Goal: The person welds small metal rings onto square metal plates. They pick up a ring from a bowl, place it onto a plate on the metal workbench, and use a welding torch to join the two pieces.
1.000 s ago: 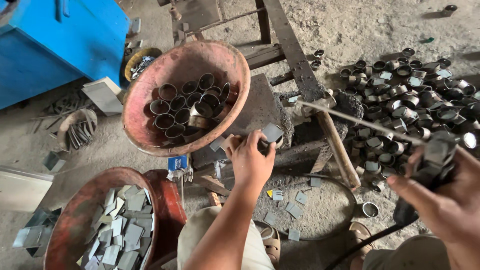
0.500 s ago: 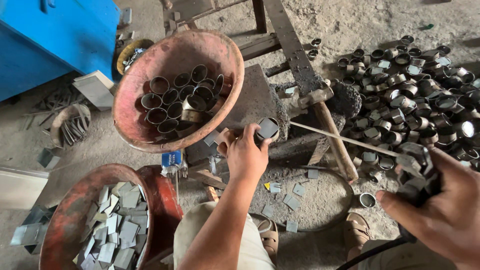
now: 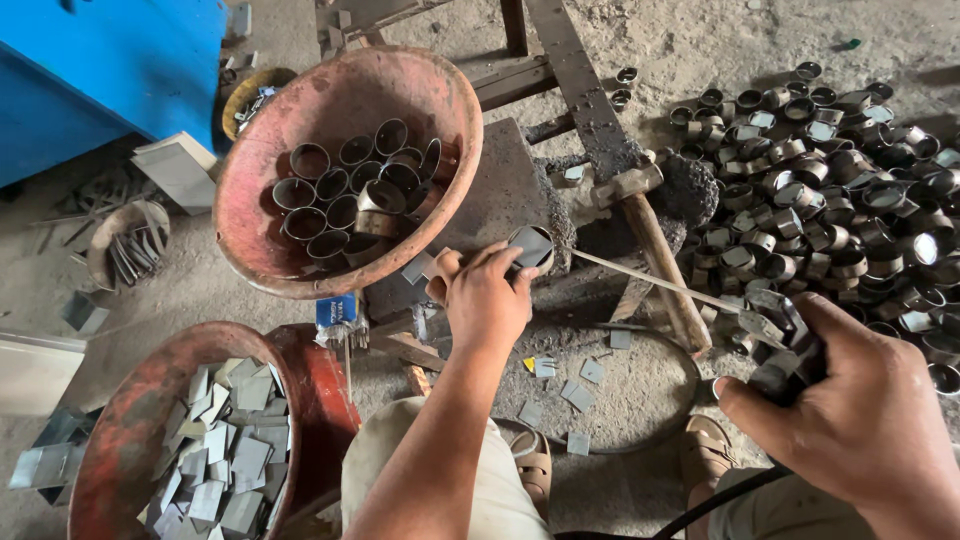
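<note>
My left hand (image 3: pixel 488 302) pinches a small metal ring (image 3: pixel 531 246) and holds it on the dark stone block (image 3: pixel 500 190) below the tilted red bowl (image 3: pixel 440 95). A flat metal square (image 3: pixel 416 268) sticks out by its thumb. My right hand (image 3: pixel 850 400) grips a dark handle (image 3: pixel 785 350) with a thin rod (image 3: pixel 650 280) that reaches toward the ring. The tilted bowl holds several finished metal rings (image 3: pixel 345 195). A second red bowl (image 3: pixel 150 400) at the lower left holds several flat metal squares (image 3: pixel 225 460).
A big heap of metal rings (image 3: pixel 830 200) covers the ground at the right. A hammer (image 3: pixel 650 240) lies beside the block. A blue metal box (image 3: pixel 100 70) stands at the upper left. Loose squares (image 3: pixel 580 395) lie between my sandalled feet (image 3: pixel 530 460).
My left hand has moved up and right with the ring onto the block. My right hand has shifted left with the handle, and the rod tip now reaches the ring.
</note>
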